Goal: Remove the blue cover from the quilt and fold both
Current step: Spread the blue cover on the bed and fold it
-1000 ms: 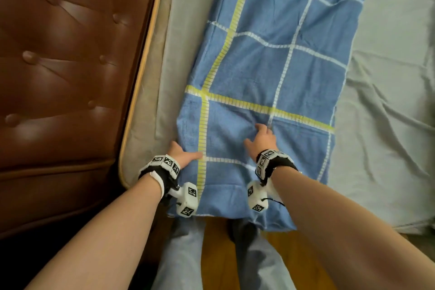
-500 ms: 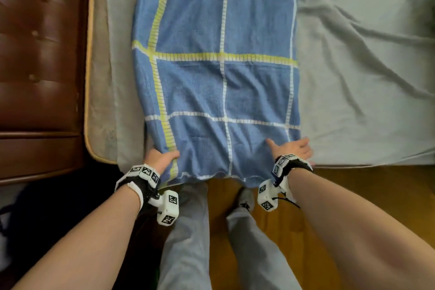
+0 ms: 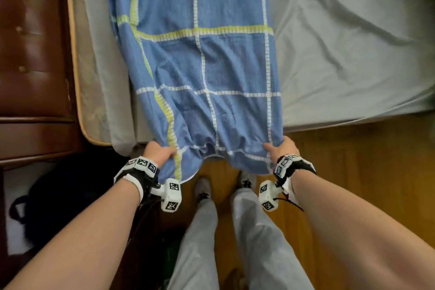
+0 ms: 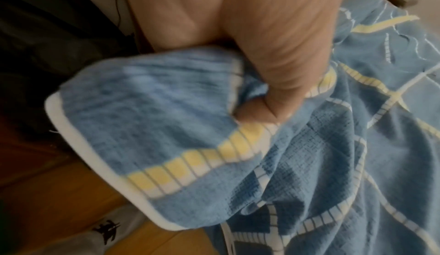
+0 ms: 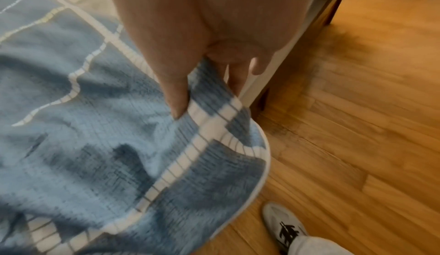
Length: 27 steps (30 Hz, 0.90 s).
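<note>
A blue cover (image 3: pixel 202 59) with white and yellow grid lines lies as a long folded strip across the bed, its near end hanging past the bed's edge. My left hand (image 3: pixel 158 152) grips the near left corner (image 4: pixel 147 127), thumb pressed into the bunched cloth. My right hand (image 3: pixel 281 148) pinches the near right corner (image 5: pixel 214 127) between thumb and fingers. The cloth sags between the two hands. No separate quilt is visible.
A grey wrinkled sheet (image 3: pixel 348 49) covers the bed to the right. A brown tufted headboard (image 3: pixel 33 54) stands at the left. Below lie a wooden floor (image 3: pixel 364 160), my grey trousers and white shoes (image 5: pixel 283 225), and a dark bag (image 3: pixel 58 195) at the lower left.
Both hands went from resting on the cover to its near corners and took hold of them. The near end has been pulled back off the bed's edge.
</note>
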Each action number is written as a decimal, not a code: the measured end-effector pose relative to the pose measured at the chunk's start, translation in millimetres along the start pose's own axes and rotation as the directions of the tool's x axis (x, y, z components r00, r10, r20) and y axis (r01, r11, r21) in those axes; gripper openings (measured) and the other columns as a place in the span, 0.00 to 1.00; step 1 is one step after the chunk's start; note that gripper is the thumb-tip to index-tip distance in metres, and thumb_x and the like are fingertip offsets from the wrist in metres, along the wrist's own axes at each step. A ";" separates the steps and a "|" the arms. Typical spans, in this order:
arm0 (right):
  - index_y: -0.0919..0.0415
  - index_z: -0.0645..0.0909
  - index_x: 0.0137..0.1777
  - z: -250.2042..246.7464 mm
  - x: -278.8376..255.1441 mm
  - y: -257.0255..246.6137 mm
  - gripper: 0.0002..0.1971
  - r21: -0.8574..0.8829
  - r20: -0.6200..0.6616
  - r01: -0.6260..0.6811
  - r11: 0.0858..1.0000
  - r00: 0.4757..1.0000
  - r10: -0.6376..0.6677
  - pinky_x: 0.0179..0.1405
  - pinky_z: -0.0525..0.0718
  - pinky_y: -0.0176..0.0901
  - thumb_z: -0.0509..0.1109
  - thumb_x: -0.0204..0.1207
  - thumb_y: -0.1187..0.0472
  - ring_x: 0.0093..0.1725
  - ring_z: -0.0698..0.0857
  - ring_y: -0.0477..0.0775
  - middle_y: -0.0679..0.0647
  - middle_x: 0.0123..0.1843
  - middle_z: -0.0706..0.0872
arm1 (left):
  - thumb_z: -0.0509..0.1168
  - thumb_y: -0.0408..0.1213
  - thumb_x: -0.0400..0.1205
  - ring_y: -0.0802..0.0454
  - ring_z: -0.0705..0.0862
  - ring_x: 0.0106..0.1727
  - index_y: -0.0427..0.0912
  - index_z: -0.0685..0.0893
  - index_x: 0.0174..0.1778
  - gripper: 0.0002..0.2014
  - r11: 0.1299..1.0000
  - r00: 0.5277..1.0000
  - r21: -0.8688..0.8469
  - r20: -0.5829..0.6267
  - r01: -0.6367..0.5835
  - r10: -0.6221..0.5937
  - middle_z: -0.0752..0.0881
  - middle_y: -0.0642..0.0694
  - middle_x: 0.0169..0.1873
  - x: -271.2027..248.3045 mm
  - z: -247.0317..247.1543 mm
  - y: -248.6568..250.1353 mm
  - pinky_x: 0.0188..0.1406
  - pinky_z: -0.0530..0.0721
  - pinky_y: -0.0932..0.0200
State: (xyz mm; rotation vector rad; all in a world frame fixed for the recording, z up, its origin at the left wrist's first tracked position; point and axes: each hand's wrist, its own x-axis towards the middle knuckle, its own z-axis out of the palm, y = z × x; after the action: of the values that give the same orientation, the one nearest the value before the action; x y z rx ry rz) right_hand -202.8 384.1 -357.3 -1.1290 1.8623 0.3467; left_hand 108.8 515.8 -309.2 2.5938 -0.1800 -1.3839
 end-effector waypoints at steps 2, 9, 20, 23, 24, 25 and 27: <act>0.47 0.80 0.50 5.4 -11.1 12.7 0.20 0.021 -0.022 -0.028 0.999 0.999 0.029 0.53 0.87 0.59 0.75 0.62 0.38 0.44 0.88 0.60 0.48 0.43 0.88 | 0.74 0.27 0.71 0.46 0.84 0.43 0.28 0.85 0.48 0.12 0.999 0.999 -0.044 0.030 -0.017 0.019 0.87 0.36 0.44 -5.2 -0.4 -14.0 0.40 0.76 0.58; 0.62 0.83 0.59 36.6 -55.6 41.3 0.21 0.081 -0.052 -0.108 0.991 0.992 0.112 0.59 0.83 0.55 0.68 0.79 0.45 0.54 0.85 0.68 0.62 0.55 0.88 | 0.69 0.28 0.77 0.40 0.83 0.49 0.28 0.83 0.51 0.09 0.999 1.000 -0.044 -0.021 0.018 -0.019 0.83 0.36 0.45 -14.4 -12.2 -81.1 0.43 0.74 0.56; 0.58 0.73 0.61 43.8 -103.3 63.0 0.11 0.093 -0.279 -0.059 0.994 0.957 0.083 0.52 0.81 0.56 0.66 0.83 0.55 0.49 0.83 0.66 0.59 0.50 0.81 | 0.60 0.25 0.82 0.30 0.82 0.57 0.28 0.81 0.60 0.13 0.999 0.990 -0.048 -0.138 -0.004 -0.003 0.85 0.28 0.58 -42.4 -11.1 -143.5 0.47 0.74 0.54; 0.57 0.72 0.62 20.5 -117.2 67.0 0.11 0.109 -0.281 -0.003 0.994 0.959 0.034 0.48 0.78 0.52 0.66 0.83 0.57 0.47 0.80 0.63 0.59 0.51 0.80 | 0.58 0.27 0.83 0.27 0.81 0.60 0.26 0.80 0.62 0.14 0.998 0.986 -0.042 -0.161 -0.051 0.043 0.83 0.26 0.60 -64.3 -16.6 -130.3 0.54 0.78 0.47; 0.57 0.72 0.61 10.5 -122.4 68.3 0.11 0.114 -0.279 0.020 0.993 0.960 0.013 0.47 0.78 0.52 0.66 0.83 0.57 0.46 0.80 0.63 0.60 0.51 0.80 | 0.57 0.27 0.84 0.27 0.79 0.62 0.24 0.79 0.63 0.14 0.998 0.983 -0.001 -0.169 -0.065 0.064 0.82 0.25 0.62 -73.9 -21.2 -124.4 0.57 0.77 0.46; 0.58 0.71 0.61 0.2 -127.8 71.3 0.11 0.107 -0.276 0.037 0.994 0.961 -0.006 0.47 0.78 0.52 0.66 0.83 0.57 0.46 0.80 0.63 0.60 0.51 0.80 | 0.56 0.27 0.85 0.27 0.78 0.64 0.23 0.78 0.65 0.15 0.997 0.982 0.028 -0.172 -0.070 0.074 0.80 0.24 0.64 -84.1 -24.5 -118.4 0.59 0.76 0.45; 0.59 0.72 0.62 -26.7 -143.1 81.8 0.11 0.109 -0.280 0.043 0.993 0.960 -0.010 0.47 0.78 0.52 0.66 0.83 0.58 0.46 0.80 0.63 0.60 0.51 0.80 | 0.53 0.27 0.87 0.31 0.77 0.69 0.23 0.76 0.69 0.17 0.995 0.986 0.087 -0.155 -0.048 0.062 0.79 0.26 0.68 -117.0 -30.0 -108.4 0.64 0.74 0.46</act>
State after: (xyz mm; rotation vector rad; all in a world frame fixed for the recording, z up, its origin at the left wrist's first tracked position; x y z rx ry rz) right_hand -259.1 492.3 -243.3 -1.1701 2.0814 0.0641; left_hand 70.4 647.9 -223.2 2.7294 -0.2890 -1.1710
